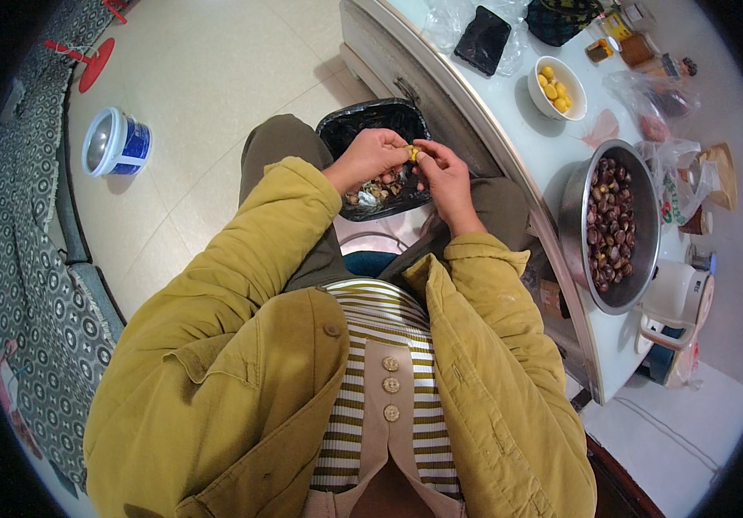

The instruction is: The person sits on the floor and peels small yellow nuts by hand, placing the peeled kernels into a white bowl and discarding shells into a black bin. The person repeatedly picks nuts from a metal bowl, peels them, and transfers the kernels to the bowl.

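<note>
Between the fingertips of my left hand (371, 155) and my right hand (444, 178) is a small yellow peeled chestnut (412, 153); both hands pinch it. They are above a bin lined with a black bag (371, 115), which holds brown shell scraps (381, 189) and a bit of whitish crumpled material. To the right, a large steel bowl (572, 226) holds many dark brown chestnuts (611, 226). Farther back on the counter, a white bowl (577, 97) contains several yellow peeled chestnuts (554, 90).
Jars (637, 48), plastic bags (676, 162), a black tray (483, 40) and a white appliance with a handle (672, 298) stand on the glass-topped counter (540, 168). A white and blue bucket (116, 142) is on the tiled floor at left, near a patterned cloth (28, 213).
</note>
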`<state>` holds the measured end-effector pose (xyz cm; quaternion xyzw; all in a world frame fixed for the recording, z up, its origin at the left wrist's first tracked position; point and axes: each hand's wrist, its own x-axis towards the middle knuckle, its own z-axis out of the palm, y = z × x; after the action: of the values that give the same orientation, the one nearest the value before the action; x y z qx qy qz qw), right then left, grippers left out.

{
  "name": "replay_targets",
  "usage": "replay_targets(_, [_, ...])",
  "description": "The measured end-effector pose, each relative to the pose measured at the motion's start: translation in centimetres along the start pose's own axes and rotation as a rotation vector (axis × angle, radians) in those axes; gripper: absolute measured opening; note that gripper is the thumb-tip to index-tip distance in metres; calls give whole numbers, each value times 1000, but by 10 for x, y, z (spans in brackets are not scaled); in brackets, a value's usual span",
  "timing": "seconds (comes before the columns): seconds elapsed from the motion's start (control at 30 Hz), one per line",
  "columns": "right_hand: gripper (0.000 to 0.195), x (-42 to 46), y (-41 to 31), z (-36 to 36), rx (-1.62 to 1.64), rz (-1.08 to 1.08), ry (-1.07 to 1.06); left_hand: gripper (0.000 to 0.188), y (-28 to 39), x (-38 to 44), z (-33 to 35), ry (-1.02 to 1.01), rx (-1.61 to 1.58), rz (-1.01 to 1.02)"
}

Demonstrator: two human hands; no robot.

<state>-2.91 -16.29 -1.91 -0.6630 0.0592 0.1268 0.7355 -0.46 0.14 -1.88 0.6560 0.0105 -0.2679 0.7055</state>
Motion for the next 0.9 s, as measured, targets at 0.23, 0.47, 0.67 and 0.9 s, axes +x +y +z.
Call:
replay_targets(0.23, [24, -1, 1, 1, -8, -48, -33, 9, 0, -1, 1, 30, 65, 56])
replay_targets(0.47, [27, 4, -1, -3, 481, 134, -36, 11, -3, 2, 4, 38, -231, 39])
replay_targets(0.67, [29, 1, -5, 3, 292, 102, 14, 13, -3, -1, 6, 106, -189, 16])
replay_targets(0.9, [27, 3, 2, 4, 104, 37, -12, 13, -2, -2, 9, 89, -85, 29])
